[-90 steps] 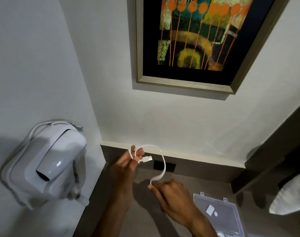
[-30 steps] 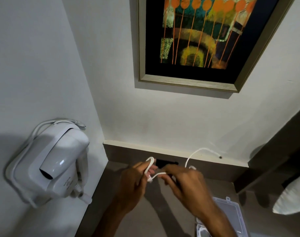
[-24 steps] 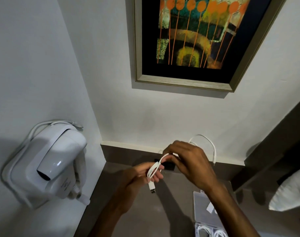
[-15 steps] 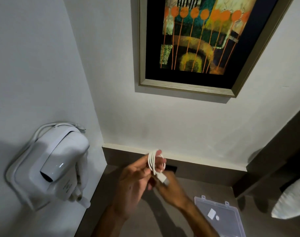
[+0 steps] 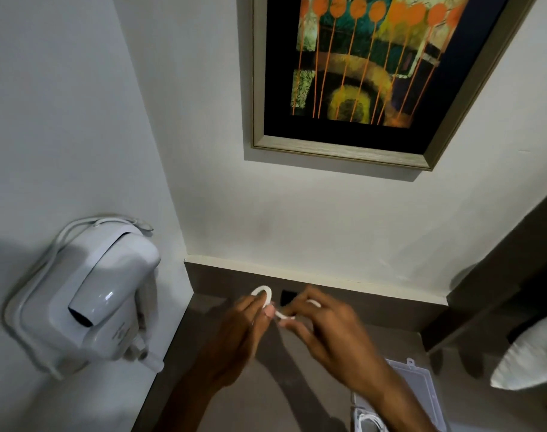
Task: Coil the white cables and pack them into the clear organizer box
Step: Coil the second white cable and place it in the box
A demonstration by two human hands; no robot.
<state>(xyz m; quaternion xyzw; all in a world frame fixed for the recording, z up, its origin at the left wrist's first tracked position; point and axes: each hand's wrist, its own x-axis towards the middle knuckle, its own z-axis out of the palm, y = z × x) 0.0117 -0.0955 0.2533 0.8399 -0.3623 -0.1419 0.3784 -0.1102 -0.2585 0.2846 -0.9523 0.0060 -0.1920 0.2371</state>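
So there's a white wall-mounted hair dryer [image 5: 88, 294] on the left wall and a big framed painting [image 5: 359, 73] up on the back wall, with a dark wall outlet [image 5: 288, 297] low down just behind the hands. A white pillow [image 5: 527, 357] pokes in at the right edge. The clear organizer box [image 5: 421, 391] sits open on the brown counter [image 5: 266, 385] at lower right, and the right forearm covers a good part of it; some coiled white cables show in its near corner. Both hands are raised above the counter, close together. The left hand [image 5: 237, 332] pinches a white cable [image 5: 266, 296] that loops over its fingertips, and the right hand [image 5: 325, 328] pinches the same cable's other stretch, a bit blurry.
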